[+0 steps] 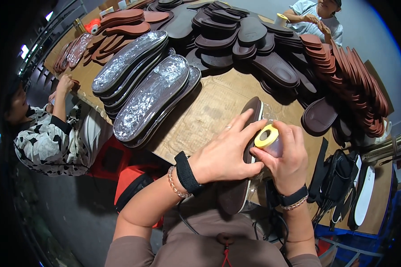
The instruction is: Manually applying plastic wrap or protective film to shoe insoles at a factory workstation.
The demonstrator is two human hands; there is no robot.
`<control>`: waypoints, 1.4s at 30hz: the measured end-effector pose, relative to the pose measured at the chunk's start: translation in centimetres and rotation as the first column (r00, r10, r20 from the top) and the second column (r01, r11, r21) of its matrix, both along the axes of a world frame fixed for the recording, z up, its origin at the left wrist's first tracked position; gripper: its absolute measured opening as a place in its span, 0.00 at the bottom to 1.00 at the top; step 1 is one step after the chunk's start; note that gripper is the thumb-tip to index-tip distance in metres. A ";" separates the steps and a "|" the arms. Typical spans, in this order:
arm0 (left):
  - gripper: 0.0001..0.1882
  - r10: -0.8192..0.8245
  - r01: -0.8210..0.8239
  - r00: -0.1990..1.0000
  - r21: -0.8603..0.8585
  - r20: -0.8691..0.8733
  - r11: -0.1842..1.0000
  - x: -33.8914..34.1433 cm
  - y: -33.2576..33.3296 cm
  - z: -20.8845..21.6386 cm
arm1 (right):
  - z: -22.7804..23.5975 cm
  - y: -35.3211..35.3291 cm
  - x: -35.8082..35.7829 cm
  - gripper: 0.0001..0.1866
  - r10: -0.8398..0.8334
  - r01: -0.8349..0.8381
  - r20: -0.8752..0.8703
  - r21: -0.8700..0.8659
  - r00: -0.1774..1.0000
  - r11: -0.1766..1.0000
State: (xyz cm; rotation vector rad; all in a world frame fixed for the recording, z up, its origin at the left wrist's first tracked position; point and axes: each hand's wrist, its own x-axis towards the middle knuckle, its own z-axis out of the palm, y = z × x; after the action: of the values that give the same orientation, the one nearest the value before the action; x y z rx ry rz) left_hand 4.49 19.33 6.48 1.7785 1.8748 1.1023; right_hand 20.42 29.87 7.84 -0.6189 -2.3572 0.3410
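A dark brown shoe sole (233, 199) with a pale edge lies lengthwise in front of me, its near end over my lap. My left hand (220, 153) grips its middle, fingers across the top and thumb toward the roll. In my right hand (290, 153) is a small roll of clear film (266, 136) with a yellow core end, closed between thumb and fingers. The roll is against the sole's right side. Loose clear film shows along that edge. To the left, film-wrapped soles (153, 98) lie in two stacks.
Dark soles (274, 69) heap across the back of the table (200, 120); reddish-brown soles (361, 84) stand stacked at right. A black bag (338, 171), a white-topped sole (364, 196) and a metal cylinder (383, 149) sit at right. People work at left and far right.
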 end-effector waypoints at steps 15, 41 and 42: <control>0.40 -0.145 0.136 0.958 0.053 0.246 0.989 -0.7 0.6 1.5 | 3.8 0.2 0.4 0.23 0.178 -0.171 -0.005 -0.307 0.984 0.936; 0.35 -0.177 0.199 0.938 -0.046 0.297 0.979 -2.2 0.5 2.1 | -3.7 8.0 -0.6 0.19 0.135 -0.135 -0.018 -0.031 0.991 0.990; 0.35 -0.176 0.198 0.933 -0.041 0.313 0.979 -2.3 0.5 2.0 | -3.8 8.0 -0.6 0.19 0.130 -0.131 -0.019 -0.033 0.991 0.991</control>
State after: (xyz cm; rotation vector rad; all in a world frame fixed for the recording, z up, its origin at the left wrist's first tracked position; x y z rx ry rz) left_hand 2.21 19.78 8.46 1.5992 1.5090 1.1492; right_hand 19.85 37.89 4.07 -0.4764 -2.3854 0.4439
